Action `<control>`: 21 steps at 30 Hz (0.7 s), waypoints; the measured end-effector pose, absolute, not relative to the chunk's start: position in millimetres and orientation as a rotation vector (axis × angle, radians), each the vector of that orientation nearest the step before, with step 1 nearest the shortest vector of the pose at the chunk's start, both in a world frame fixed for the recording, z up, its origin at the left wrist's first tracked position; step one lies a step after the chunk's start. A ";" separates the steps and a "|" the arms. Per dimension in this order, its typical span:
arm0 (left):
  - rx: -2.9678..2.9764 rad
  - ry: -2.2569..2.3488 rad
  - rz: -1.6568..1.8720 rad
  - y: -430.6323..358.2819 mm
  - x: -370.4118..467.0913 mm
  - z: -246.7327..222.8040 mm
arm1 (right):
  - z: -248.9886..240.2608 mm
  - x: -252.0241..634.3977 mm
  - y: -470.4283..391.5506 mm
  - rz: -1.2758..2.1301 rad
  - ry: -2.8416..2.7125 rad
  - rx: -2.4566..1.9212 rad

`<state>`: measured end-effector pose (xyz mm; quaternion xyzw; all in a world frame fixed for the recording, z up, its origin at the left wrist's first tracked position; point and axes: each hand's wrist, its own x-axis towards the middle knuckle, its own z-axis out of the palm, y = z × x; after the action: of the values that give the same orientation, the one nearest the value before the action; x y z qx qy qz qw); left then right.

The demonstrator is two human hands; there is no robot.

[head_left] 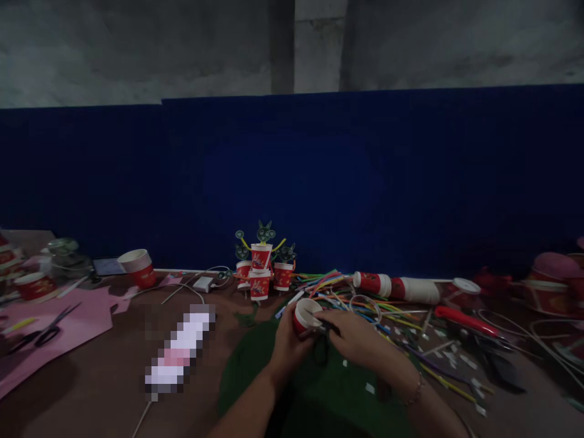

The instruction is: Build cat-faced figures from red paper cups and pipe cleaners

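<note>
A red and white paper cup (306,316) is tilted with its open mouth toward me. My left hand (291,342) is wrapped round its left side and underside. At the cup's right rim, my right hand (353,337) is closed on dark-handled scissors (320,351), whose blades are mostly hidden. Both hands are over a dark green sheet (347,395) on the brown table. Behind them stand cup figures (260,284) with green animal heads and yellow or orange arms.
Colourful pipe cleaners (337,283), stacked cups (413,290), a red-handled tool (465,319) and white scraps lie to the right. Pink paper (86,316), other scissors (45,331), a cup stack (138,267) and a blurred-out phone (180,350) with a cable are left. A blue partition (292,182) stands behind.
</note>
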<state>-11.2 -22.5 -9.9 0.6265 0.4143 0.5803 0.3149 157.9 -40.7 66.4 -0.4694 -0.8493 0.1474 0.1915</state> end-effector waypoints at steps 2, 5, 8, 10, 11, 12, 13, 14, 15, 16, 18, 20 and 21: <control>1.761 1.073 1.496 -22.4 -12.3 -11.1 | 64.7 157.5 -40.2 0.385 -2.391 -1.334; 1.796 1.053 1.473 -22.1 -12.1 -12.0 | 64.0 156.9 -38.5 0.355 -2.394 -1.381; 1.794 1.039 1.460 -22.3 -11.5 -11.6 | 63.2 155.8 -37.1 0.350 -2.412 -1.402; 1.783 1.047 1.451 -22.7 -11.3 -10.9 | 63.0 155.1 -37.2 0.350 -2.421 -1.402; 1.772 1.052 1.443 -22.9 -11.2 -10.4 | 63.0 154.8 -37.6 0.351 -2.425 -1.398; 1.758 1.052 1.435 -23.1 -11.1 -10.0 | 63.1 154.6 -38.0 0.351 -2.428 -1.394; 1.744 1.051 1.429 -23.3 -10.9 -9.6 | 63.1 154.3 -38.3 0.350 -2.430 -1.391; 1.733 1.047 1.427 -23.4 -10.6 -9.2 | 63.1 154.1 -38.6 0.344 -2.430 -1.388; 1.724 1.041 1.431 -23.6 -10.1 -8.9 | 63.0 154.0 -38.7 0.336 -2.428 -1.391; 1.714 1.037 1.442 -23.7 -9.6 -8.6 | 62.7 153.8 -38.7 0.327 -2.427 -1.398; 1.685 1.027 1.467 -24.2 -8.4 -7.9 | 61.7 153.6 -38.5 0.306 -2.427 -1.416; 1.640 1.022 1.478 -25.0 -7.1 -6.7 | 60.8 153.5 -38.5 0.289 -2.429 -1.436; 1.605 1.038 1.484 -25.4 -6.6 -6.0 | 60.5 153.4 -38.7 0.282 -2.428 -1.441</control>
<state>-6.6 -25.4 -6.0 0.6206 0.4012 0.5737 0.3532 153.4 -38.7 60.5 -0.5020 -0.8458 0.0982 0.1516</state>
